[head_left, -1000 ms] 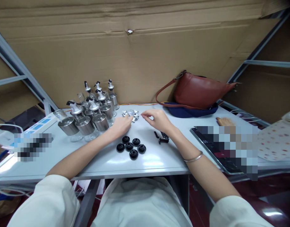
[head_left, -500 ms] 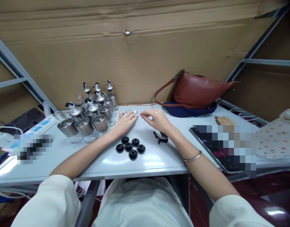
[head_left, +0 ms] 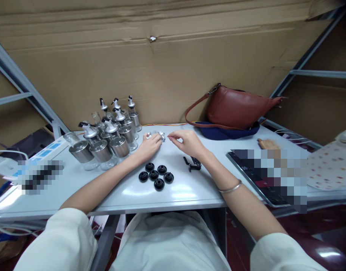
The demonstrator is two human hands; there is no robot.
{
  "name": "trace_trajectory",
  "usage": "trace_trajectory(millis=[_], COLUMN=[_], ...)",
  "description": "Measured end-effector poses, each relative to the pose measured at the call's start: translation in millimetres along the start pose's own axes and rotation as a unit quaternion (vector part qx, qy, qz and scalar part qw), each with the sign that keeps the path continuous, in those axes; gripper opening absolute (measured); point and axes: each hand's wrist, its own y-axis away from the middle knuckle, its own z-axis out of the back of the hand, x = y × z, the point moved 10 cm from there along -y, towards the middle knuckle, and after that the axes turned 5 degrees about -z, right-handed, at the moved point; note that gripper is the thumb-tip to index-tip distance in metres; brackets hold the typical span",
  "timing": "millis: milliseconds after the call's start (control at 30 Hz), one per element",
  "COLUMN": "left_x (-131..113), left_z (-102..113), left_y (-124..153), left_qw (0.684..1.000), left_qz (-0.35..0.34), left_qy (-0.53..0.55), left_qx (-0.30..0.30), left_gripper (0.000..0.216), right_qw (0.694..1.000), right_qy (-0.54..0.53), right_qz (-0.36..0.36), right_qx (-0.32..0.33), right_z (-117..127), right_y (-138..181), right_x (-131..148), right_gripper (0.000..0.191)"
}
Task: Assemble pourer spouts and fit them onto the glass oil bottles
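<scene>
My left hand [head_left: 151,146] rests on the tabletop with its fingers over a small group of shiny silvery pieces [head_left: 162,135], some of them hidden beneath it. Thumb and fingers there are apart. Just to the right, my right hand [head_left: 188,142] has its thumb and forefinger tips pressed together in a pinch; whatever may be between them is too small to make out. Several black round caps [head_left: 153,175] lie in a cluster nearer to me. Small black lever-like parts [head_left: 194,164] sit beside my right forearm.
Glass bottles with metal sleeves [head_left: 119,146], several topped with pourers, crowd the left. A power strip [head_left: 50,148] is at the left edge. A brown bag [head_left: 235,107] lies on a dark blue cap [head_left: 227,131] at the back right. A tablet [head_left: 252,178] lies right.
The fingers of my left hand have drawn back slightly to the left, showing more of the silvery pieces. My right hand stays almost in place, still pinched.
</scene>
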Motion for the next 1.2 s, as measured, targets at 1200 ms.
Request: trace_trajectory(millis=[1200], left_x=[6], left_z=[6], left_y=[-4], left_qw=[0.655], left_qz=[0.152], left_qy=[0.737], left_qx=[-0.063], left_gripper=[0.035], right_qw=[0.900], right_qy=[-0.324], right_qz=[-0.261], right_qx=[0.129], right_z=[-29], right_y=[6], right_x=[-45], right_gripper=[0.009])
